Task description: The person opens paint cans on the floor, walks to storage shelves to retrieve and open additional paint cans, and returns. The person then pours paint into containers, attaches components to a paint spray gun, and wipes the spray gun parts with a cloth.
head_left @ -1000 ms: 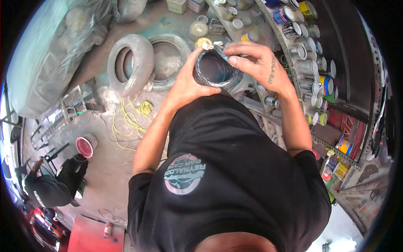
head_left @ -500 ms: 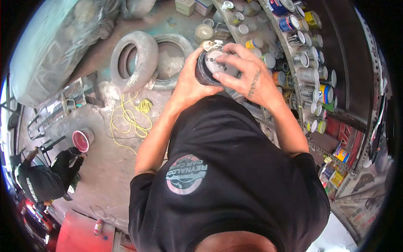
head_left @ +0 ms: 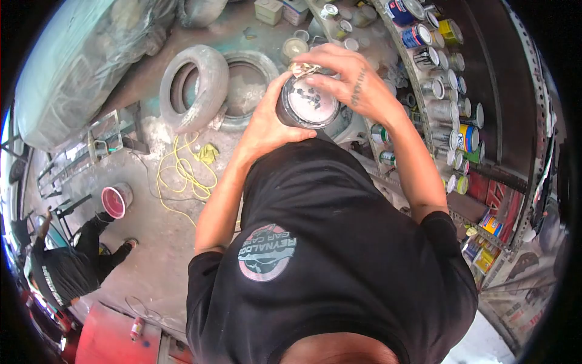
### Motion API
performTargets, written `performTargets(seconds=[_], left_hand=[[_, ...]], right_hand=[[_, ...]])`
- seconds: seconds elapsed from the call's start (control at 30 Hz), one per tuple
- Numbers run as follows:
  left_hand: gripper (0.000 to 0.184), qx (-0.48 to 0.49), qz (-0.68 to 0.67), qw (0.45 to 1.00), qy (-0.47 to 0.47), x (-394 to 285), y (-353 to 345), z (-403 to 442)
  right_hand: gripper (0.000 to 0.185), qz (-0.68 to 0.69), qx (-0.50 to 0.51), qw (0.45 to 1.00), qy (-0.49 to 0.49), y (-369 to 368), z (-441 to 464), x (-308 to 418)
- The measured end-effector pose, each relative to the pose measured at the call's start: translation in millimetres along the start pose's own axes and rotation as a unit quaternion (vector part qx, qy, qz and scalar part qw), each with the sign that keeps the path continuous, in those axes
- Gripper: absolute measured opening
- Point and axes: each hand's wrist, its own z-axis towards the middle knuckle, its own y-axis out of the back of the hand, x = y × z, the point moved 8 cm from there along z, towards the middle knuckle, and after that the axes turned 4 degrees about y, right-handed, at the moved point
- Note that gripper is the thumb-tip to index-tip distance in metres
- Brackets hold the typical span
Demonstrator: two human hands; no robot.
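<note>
A round dark-sided can point(head_left: 313, 104) with a greyish, dark-spotted top is held in front of my body. My left hand point(head_left: 268, 118) wraps around its left side, the thumb along the near edge. At the can's far rim sits a crumpled pale scrap point(head_left: 301, 69), maybe paper or cloth. My right hand point(head_left: 348, 76) reaches over the can from the right. Its fingers are bent around the scrap, with the thumb on the near side of it. Part of the scrap is hidden by these fingers.
Shelves at right carry many paint cans point(head_left: 444, 112). Two tires, one a leaning tire point(head_left: 212, 91), stand ahead. A yellow cord point(head_left: 182, 176) and a reddish bucket point(head_left: 115, 201) lie left. A co-worker point(head_left: 66, 267) bends at far left. A plastic-covered shape point(head_left: 66, 79) fills the upper left.
My right hand has moved from the can's top to the scrap at its far rim, uncovering the spotted top. The co-worker at left has shifted, with one leg stretched out.
</note>
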Motion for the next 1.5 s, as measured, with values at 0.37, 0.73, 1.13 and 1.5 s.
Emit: performTargets(seconds=[0.37, 0.73, 1.13, 1.5], left_hand=[[0.125, -0.028, -0.008, 0.998, -0.054, -6, 7, -2], [0.101, -0.086, 0.055, 0.993, -0.054, -2, 27, 2], [0.088, -0.252, 0.132, 0.954, -0.096, -27, 33, 61], [0.095, -0.373, 0.039, 0.925, -0.067, -20, 33, 79]], right_hand=[[0.018, 0.226, -0.150, 0.951, -0.148, -24, 4, -58], [0.015, 0.416, -0.308, 0.831, -0.201, 3, -14, -119], [0.013, 0.495, -0.220, 0.836, -0.085, 33, 70, -115], [0.017, 0.397, -0.337, 0.852, 0.048, 173, 57, -141]])
